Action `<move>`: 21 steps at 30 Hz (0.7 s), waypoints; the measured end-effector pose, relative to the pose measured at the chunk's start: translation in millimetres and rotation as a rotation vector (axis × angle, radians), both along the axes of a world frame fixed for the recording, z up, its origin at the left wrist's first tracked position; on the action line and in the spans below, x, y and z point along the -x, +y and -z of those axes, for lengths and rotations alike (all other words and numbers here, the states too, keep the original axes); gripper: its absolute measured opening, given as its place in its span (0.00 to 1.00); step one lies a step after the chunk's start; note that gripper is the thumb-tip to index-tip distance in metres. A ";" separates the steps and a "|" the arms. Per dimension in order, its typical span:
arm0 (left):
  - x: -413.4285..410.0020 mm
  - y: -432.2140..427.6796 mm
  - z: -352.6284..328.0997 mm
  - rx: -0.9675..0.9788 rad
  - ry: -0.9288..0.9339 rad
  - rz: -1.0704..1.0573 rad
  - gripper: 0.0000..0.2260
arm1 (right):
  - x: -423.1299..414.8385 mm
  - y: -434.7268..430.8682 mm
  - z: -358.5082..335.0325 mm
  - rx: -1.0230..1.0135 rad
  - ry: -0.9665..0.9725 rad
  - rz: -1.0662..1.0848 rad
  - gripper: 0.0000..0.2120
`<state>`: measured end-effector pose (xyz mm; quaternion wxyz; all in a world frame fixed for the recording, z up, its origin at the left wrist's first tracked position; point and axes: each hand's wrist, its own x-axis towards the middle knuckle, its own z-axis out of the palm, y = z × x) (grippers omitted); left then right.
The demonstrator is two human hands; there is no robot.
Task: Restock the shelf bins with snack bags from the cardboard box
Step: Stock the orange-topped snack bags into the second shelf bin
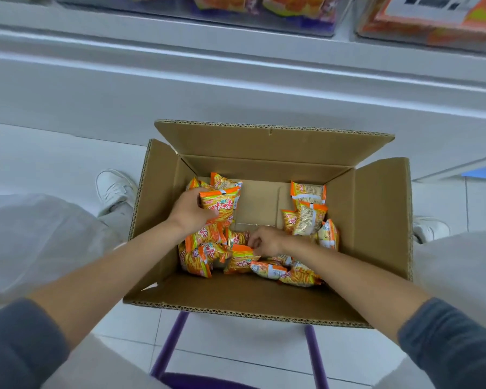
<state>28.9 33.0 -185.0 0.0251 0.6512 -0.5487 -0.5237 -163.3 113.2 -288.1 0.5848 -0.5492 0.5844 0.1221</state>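
An open cardboard box sits on the floor in front of me with several orange snack bags lying in it. My left hand grips an orange snack bag near the box's left wall, held a little above the others. My right hand reaches into the middle of the box and pinches the top edge of another orange bag in the pile. Clear shelf bins holding orange bags run along the top of the view.
The white shelf base stands just behind the box. A purple stool frame is under me at the bottom. My white shoes flank the box on the tiled floor. A second bin sits at the top right.
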 end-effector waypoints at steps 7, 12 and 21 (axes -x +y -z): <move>6.5 -1.3 -16.6 0.003 0.144 0.081 0.18 | 45.7 -40.1 -78.5 0.250 -0.092 0.133 0.11; 32.2 -0.5 -56.4 -0.118 0.306 0.126 0.20 | 81.3 -50.4 -167.0 0.449 -0.093 0.306 0.11; 100.1 20.8 -146.9 0.045 0.464 0.263 0.38 | 107.3 -21.6 -301.1 0.632 -0.143 0.499 0.09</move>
